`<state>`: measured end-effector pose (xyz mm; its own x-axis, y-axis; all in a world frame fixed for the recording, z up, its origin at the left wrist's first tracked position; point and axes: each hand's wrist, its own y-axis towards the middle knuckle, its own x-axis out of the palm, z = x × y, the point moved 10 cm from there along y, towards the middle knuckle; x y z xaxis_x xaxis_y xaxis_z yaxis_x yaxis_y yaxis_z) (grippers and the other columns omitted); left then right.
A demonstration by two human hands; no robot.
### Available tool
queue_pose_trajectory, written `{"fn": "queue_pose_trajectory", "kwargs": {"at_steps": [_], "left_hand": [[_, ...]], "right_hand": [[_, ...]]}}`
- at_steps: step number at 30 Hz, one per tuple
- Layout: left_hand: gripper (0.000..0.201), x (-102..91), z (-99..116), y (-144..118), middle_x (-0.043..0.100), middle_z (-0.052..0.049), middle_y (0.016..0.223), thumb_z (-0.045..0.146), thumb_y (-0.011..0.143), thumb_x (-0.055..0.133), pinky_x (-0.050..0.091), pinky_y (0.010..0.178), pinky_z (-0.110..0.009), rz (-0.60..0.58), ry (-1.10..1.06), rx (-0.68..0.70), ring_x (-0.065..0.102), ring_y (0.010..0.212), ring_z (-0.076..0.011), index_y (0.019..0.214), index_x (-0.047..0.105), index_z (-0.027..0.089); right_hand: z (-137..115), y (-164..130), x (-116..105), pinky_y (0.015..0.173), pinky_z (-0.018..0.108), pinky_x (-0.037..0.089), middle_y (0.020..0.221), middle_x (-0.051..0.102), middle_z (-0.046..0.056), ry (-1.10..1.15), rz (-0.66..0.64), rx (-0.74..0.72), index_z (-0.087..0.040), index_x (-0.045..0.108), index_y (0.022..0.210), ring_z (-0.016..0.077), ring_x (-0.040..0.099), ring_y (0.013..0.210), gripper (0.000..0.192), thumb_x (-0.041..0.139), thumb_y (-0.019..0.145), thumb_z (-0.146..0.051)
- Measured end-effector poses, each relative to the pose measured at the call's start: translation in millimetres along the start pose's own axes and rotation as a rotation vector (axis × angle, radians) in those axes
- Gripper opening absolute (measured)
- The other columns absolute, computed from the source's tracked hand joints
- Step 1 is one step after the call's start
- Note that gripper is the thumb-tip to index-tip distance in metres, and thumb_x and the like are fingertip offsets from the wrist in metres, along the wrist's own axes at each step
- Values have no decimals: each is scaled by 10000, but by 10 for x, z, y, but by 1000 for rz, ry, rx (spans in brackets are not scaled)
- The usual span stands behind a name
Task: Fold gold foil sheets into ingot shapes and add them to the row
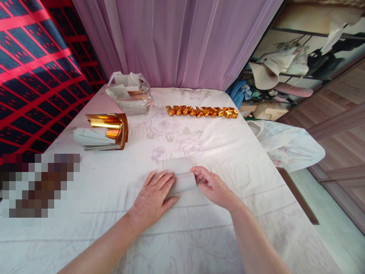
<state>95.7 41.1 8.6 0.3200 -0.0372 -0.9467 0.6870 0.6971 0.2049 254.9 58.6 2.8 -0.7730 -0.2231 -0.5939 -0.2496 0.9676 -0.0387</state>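
A pale sheet of paper (182, 182) lies on the cloth-covered table with a fold line across it. My left hand (155, 196) rests flat on its left side, fingers stretched out. At the right edge my right hand (209, 186) has its fingers curled, thumb and forefinger pinching the paper's edge. Farther back lies a row of folded gold foil pieces (202, 111), set close together. To the left is a curved stack of gold foil paper sheets (107, 131) with white backs.
A clear plastic bag (129, 93) with more sheets stands at the back left. A purple curtain (176, 42) hangs behind the table (137, 243). On the right are a shelf with shoes and caps (268, 70) and a white bag (296, 144). A blurred patch covers the far left.
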Motion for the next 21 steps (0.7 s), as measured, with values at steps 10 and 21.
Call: {"fn": "queue_pose_trajectory", "kwargs": {"at_steps": [10, 21], "left_hand": [[473, -21, -3, 11, 583, -90, 1404, 454, 972, 492, 245, 1183, -477, 8, 0, -3, 495, 1313, -257, 1360, 540, 188], [446, -81, 20, 6, 619, -78, 1361, 450, 973, 493, 229, 1189, -486, 54, -36, -20, 531, 1266, -254, 1332, 581, 200]], "right_hand": [[-234, -140, 62, 851, 329, 565, 1071, 628, 77, -400, 125, -326, -248, 621, 1252, 183, 628, 971, 472, 425, 875, -43], [-359, -228, 146, 995, 425, 488, 1305, 654, 80, -649, 134, -434, -237, 678, 1195, 247, 531, 1266, 326, 525, 929, -126]]}}
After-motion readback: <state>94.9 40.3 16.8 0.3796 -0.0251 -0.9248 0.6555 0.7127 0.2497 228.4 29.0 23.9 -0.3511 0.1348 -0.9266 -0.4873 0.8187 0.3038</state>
